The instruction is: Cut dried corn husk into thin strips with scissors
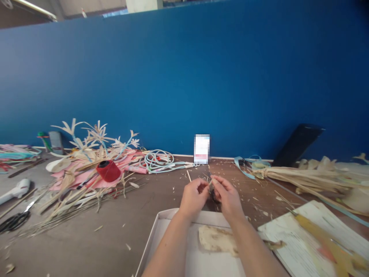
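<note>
My left hand (193, 199) and my right hand (229, 196) meet above the far edge of a white shallow box (154, 232). The fingers of both are bent into a pinch around something small. A dark, thin, tangled-looking piece (212, 193) shows between the fingertips, with a pale bit at its top; its kind is too small to tell. Inside the box, under my forearms, lies a pale flat piece with brown stains (216, 239). A small upright screen (201, 149), blurred out, stands just beyond my hands.
Left are a red thread spool (108, 171), pale strip flowers (98, 132), a coiled light-blue cord (158, 159), scissors (17, 221) and a white glue gun (17, 190). Right lie dried husk strips (285, 175) and printed papers (284, 231). A blue partition (184, 84) stands behind.
</note>
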`<state>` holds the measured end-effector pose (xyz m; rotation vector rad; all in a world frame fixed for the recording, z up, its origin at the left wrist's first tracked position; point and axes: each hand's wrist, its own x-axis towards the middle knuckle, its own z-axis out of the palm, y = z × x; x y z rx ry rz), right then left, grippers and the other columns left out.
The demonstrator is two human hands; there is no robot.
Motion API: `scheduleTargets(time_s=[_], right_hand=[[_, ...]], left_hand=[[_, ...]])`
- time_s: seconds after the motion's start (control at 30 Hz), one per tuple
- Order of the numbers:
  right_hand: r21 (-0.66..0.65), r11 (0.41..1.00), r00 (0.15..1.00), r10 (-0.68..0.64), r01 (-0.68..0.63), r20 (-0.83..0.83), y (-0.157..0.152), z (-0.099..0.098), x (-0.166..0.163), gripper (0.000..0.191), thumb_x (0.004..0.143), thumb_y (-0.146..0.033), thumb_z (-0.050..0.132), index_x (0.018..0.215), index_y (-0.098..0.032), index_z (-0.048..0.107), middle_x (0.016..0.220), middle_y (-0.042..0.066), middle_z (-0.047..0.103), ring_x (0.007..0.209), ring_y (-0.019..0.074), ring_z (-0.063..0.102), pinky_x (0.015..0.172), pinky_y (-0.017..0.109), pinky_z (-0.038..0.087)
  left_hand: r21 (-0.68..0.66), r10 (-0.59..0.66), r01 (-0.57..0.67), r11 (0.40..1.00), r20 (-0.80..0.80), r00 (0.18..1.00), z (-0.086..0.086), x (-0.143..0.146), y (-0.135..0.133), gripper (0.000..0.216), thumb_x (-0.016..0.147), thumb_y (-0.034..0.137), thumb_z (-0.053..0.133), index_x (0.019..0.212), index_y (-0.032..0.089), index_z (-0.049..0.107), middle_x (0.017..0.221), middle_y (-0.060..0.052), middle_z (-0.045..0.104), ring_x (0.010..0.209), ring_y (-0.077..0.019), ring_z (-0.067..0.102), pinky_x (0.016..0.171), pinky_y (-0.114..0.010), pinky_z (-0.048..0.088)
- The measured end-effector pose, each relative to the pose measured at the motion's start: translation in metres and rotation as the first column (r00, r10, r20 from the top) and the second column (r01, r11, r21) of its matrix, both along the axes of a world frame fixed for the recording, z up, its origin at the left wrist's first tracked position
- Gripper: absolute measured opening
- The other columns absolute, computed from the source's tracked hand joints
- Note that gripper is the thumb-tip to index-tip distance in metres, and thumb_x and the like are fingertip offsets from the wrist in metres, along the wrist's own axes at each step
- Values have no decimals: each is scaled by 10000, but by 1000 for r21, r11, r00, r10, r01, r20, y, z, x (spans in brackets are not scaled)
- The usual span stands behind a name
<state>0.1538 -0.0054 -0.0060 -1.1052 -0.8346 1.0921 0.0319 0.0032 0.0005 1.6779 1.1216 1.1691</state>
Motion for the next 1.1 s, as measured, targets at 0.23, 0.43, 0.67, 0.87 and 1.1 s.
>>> scheduleTargets(time_s=[0.23,0.43,0.67,0.87,1.1], right_hand=[[24,1000,1000,-17,17,16,1,-2,2,328,678,-442,648,841,-161,611,441,-72,391,399,60,307,377,187,215],[31,997,997,-70,69,17,2,-1,0,358,660,-459,656,844,-155,609,488,-42,492,388,59,334,367,190,230],[13,996,995,-84,84,55,2,-3,1,350,660,-467,654,838,-168,615,417,-71,431,375,63,332,370,187,228],[30,992,990,-123,121,62,1,0,0,359,658,-466,654,822,-150,614,421,-67,420,371,61,326,358,188,222],[36,989,987,-145,143,71,2,-2,-1,354,643,-463,667,826,-165,614,432,-64,453,372,61,358,358,186,247]], left_hand=[[-140,-77,85,986,62,995,-3,2,3,171,756,316,531,785,154,576,681,-10,614,591,-98,564,538,-191,437],[-303,-124,196,933,241,963,4,1,4,187,731,239,541,884,133,563,792,-47,629,614,-102,595,495,-177,452],[-355,-142,230,906,257,956,9,-1,4,195,714,170,537,898,114,572,844,-77,645,617,-91,594,510,-177,463],[-372,-132,209,905,222,966,2,1,7,134,703,170,563,826,119,575,770,-57,651,573,-77,582,487,-166,454],[-382,-135,235,894,270,953,6,-2,7,121,723,211,549,798,118,571,728,-50,652,529,-77,578,464,-175,446]])
